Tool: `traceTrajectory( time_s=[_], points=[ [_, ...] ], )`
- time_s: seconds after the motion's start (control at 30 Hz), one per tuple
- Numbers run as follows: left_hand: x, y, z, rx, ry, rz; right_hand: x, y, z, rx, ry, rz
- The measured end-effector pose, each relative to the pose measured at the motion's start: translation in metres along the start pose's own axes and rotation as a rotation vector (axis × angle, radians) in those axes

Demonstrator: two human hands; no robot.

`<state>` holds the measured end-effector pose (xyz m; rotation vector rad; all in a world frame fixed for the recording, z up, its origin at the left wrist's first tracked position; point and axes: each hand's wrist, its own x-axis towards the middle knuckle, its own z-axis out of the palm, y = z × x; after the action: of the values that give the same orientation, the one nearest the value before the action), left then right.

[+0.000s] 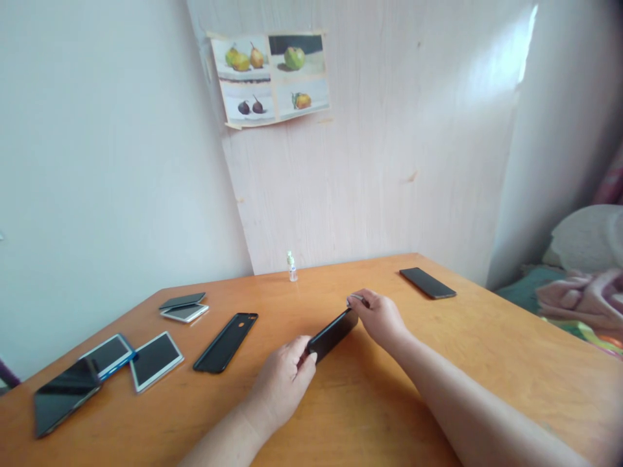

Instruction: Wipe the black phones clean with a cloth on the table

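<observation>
Holding phone [335,334], lower centre | left hand [286,373], right hand [382,318]: grasping opposite ends | case [224,344], lower left: unattached; apparently mid-work

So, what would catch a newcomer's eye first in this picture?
Probably the dark, phone-like slab near the table's middle, with the left hand gripping its near end and the right hand at its far end. Then the taped-up fruit pictures on the wall above, and the black phone case lying left of the hands.
</observation>
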<state>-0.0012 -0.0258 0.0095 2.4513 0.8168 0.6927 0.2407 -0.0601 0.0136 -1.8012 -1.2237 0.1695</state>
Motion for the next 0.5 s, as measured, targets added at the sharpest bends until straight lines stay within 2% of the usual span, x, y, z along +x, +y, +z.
traceTrajectory(
  time_s=[0.2, 0.27, 0.33, 0.5],
  points=[
    [0.0, -0.002, 0.002, -0.054, 0.008, 0.024, -0.05, -0.051, 0.022, 0.088, -0.23, -0.216],
    [-0.001, -0.002, 0.002, -0.089, 0.014, 0.036, -0.057, -0.059, 0.025, 0.084, -0.275, -0.265],
    [-0.001, -0.002, 0.002, -0.072, 0.022, 0.024, -0.052, -0.056, 0.022, 0.058, -0.262, -0.249],
    [0.0, -0.001, 0.0, 0.014, 0.009, -0.002, -0.01, -0.014, 0.0, -0.035, -0.059, -0.029]
  ],
)
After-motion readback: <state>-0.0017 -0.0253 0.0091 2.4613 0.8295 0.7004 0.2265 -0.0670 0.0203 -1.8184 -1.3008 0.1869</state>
